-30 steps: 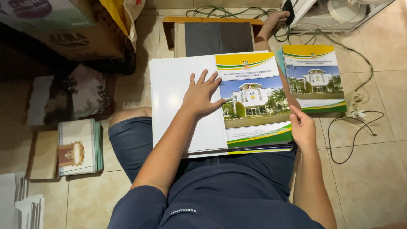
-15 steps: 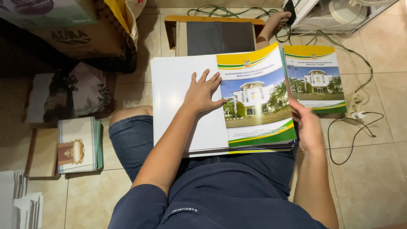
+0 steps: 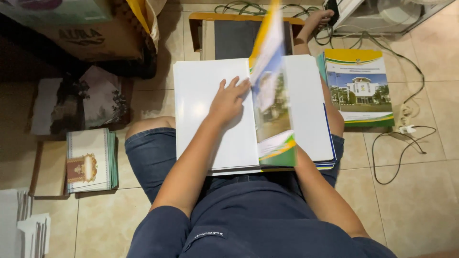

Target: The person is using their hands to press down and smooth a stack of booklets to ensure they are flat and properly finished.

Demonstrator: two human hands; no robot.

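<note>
Since half a second ago the printed cover sheet has swung up off the right side of the lap stack and now stands on edge, motion-blurred, mid-flip toward the left. Head view, only one: left hand lies open, fingers spread, flat on the white sheet pile at 9 o'clock of the flipping sheet, on the person's lap. Right hand is hidden behind the sheet and stack, so its grip cannot be told. Step judged: turning one cover over onto the face-down pile; next move calls for laying it flat and square under the left hand. Count: one sheet in flight, one second printed stack on the floor at 3 o'clock, one bordered-card stack at 9 o'clock.
</note>
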